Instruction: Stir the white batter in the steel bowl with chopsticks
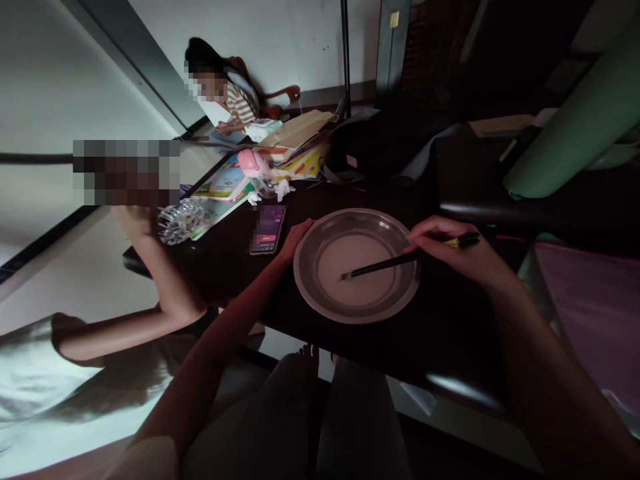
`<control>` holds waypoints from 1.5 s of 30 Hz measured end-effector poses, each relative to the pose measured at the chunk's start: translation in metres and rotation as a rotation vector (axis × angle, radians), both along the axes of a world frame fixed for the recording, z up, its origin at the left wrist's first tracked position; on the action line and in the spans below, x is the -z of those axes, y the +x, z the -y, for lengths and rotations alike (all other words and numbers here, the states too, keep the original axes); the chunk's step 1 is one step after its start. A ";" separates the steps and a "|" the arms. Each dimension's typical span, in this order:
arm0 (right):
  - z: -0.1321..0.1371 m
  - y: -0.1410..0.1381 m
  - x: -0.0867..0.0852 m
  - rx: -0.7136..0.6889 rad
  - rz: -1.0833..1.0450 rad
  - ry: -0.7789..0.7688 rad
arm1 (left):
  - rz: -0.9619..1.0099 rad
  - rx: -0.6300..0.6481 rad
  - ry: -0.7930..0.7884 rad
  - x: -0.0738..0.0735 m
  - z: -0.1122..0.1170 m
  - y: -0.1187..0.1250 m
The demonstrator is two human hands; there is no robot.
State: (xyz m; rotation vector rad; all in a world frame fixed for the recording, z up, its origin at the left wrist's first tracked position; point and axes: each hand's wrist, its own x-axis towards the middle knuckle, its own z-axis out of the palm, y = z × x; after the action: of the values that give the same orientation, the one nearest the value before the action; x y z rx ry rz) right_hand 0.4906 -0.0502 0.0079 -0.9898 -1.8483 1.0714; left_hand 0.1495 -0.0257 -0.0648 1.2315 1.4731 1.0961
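A round metal plate point(307, 283) with a pale liquid in it sits on the dark table point(450, 333) in front of me. My right hand point(450, 252) is closed on a pair of dark chopsticks point(385, 265) whose tips rest in the liquid near the plate's middle. My left hand point(295, 239) rests against the plate's left rim, fingers curled on the edge.
A phone point(269, 229) with a lit screen lies left of the plate. Behind it are books point(295, 143), a pink toy point(250, 163) and a clear faceted object point(180, 221). A person's arm point(150, 280) leans on the table's left end; another person sits at the far wall.
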 end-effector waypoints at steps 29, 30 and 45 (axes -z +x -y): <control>-0.006 0.011 0.005 0.095 -0.075 0.003 | 0.007 0.027 0.006 0.002 -0.001 -0.002; -0.006 0.011 0.005 0.073 -0.075 -0.011 | -0.003 0.031 0.006 0.002 0.000 -0.002; -0.005 0.006 0.008 0.009 -0.075 -0.015 | -0.001 0.014 -0.006 0.002 -0.001 -0.001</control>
State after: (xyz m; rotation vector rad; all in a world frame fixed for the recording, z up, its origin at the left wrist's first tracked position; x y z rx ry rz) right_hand 0.4968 -0.0453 -0.0006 -0.9527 -1.7767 1.1040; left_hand 0.1488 -0.0244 -0.0668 1.2366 1.4651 1.0816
